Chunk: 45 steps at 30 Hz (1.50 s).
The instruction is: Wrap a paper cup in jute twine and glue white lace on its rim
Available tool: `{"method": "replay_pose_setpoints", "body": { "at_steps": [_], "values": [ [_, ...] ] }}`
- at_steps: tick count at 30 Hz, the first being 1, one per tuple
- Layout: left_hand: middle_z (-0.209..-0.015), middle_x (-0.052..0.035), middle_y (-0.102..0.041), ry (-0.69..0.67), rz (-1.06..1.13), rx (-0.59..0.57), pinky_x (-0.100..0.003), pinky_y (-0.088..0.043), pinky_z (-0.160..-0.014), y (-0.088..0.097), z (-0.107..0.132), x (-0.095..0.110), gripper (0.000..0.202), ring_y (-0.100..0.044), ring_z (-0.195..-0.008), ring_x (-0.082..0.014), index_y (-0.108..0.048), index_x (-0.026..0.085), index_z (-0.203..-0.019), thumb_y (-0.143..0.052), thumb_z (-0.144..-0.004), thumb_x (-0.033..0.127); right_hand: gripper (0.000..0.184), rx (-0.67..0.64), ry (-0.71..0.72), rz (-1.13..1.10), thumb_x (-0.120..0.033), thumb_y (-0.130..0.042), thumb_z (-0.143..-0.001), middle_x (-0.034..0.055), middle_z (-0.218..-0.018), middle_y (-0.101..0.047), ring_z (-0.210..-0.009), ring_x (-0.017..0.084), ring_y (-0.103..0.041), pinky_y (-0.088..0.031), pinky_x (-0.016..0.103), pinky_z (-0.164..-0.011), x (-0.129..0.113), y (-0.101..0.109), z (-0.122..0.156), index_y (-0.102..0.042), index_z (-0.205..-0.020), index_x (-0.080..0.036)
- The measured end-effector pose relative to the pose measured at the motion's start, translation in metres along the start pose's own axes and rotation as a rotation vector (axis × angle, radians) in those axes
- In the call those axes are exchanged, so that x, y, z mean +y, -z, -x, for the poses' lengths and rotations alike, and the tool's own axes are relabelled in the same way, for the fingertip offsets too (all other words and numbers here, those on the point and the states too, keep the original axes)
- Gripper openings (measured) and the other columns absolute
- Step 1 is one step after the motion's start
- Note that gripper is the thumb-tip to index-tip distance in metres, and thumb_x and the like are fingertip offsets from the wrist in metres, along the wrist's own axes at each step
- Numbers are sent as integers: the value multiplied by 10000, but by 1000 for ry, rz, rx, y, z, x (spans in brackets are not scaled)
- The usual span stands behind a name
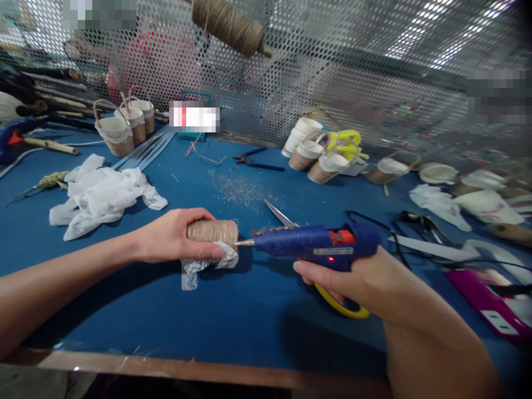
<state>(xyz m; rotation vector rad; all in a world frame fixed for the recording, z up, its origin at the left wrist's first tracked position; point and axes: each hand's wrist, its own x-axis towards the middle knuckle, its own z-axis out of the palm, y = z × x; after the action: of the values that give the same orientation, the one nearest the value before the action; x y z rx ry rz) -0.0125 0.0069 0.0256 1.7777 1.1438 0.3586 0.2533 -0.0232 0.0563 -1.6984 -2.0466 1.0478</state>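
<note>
My left hand (pixel 178 235) is wrapped round a twine-covered cup (pixel 218 230) lying on its side, its thumb pressing a strip of white lace (pixel 192 277) against it. In my right hand (pixel 357 277) is a blue hot glue gun (pixel 291 242) with a small red light glowing on its body. The gun's metal nozzle points left and meets, or nearly meets, the cup at the lace edge. Scissors (pixel 341 307) with yellow handles lie under the gun and my right hand, partly hidden, their blades showing beyond the barrel.
Crumpled white lace (pixel 103 191) lies at left. Pliers (pixel 257 160) and small scraps are near the middle. Twine-wrapped cups (pixel 114 138) with handles stand at back left; more (pixel 328 166) lie at back right. A perforated metal screen (pixel 332 72) rises behind. A purple phone-like object (pixel 477 302) is at right.
</note>
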Motion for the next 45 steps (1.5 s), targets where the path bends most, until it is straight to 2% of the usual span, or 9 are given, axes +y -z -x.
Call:
{"method": "replay_pose_setpoints", "body": {
  "at_steps": [3, 9, 14, 23, 36, 42, 45],
  "values": [
    [-718, 6, -548, -2, 7, 9, -195, -376, -500, 0, 0, 0, 495, -474, -584, -104, -569, 154, -994, -624, -666, 521, 276, -24, -25, -11, -446, -619, -660, -34, -413, -530, -334, 91, -447, -356, 197, -322, -2, -1, -1, -557, -537, -207],
    [-777, -6, -581, -45, 7, -13, -202, -411, -534, -2, 0, -6, 504, -518, -639, -122, -556, 174, -1019, -626, -670, 531, 331, 29, -21, -51, -483, -592, -667, -49, -326, -448, -306, 87, -413, -375, 215, -361, -8, -4, -8, -550, -521, -189],
    [-795, -8, -593, -52, -13, 0, -208, -429, -549, -2, 1, -6, 514, -533, -662, -129, -555, 181, -1028, -629, -665, 538, 347, 13, -11, -55, -491, -569, -695, -46, -314, -439, -314, 103, -438, -392, 239, -392, -6, -1, -8, -557, -534, -183],
    [-780, -15, -604, -92, -71, 30, -203, -432, -526, -3, 2, -4, 528, -531, -622, -119, -553, 163, -1042, -639, -661, 518, 349, 1, -22, -44, -467, -582, -665, -47, -301, -432, -296, 89, -409, -345, 210, -349, -7, -1, -6, -472, -465, -203],
    [-772, -19, -604, -82, -77, 22, -208, -435, -527, -1, 2, -2, 536, -538, -621, -125, -539, 156, -1050, -621, -673, 527, 345, 15, -90, -58, -490, -604, -613, -49, -304, -421, -286, 94, -377, -310, 221, -331, -11, 1, -1, -450, -475, -213],
    [-779, -19, -598, -55, -80, 26, -206, -420, -519, -1, 4, 2, 532, -527, -621, -122, -551, 152, -1048, -626, -669, 518, 313, -28, -98, -40, -468, -604, -620, -58, -307, -414, -284, 90, -375, -278, 205, -305, -10, 3, 0, -464, -504, -214],
    [-779, -16, -593, -58, -73, 23, -210, -427, -534, 0, 4, 2, 525, -525, -630, -123, -547, 154, -1049, -626, -673, 512, 347, -35, -80, -31, -472, -590, -638, -47, -307, -421, -290, 91, -388, -305, 214, -323, -10, 2, -2, -441, -466, -210]
  ]
}}
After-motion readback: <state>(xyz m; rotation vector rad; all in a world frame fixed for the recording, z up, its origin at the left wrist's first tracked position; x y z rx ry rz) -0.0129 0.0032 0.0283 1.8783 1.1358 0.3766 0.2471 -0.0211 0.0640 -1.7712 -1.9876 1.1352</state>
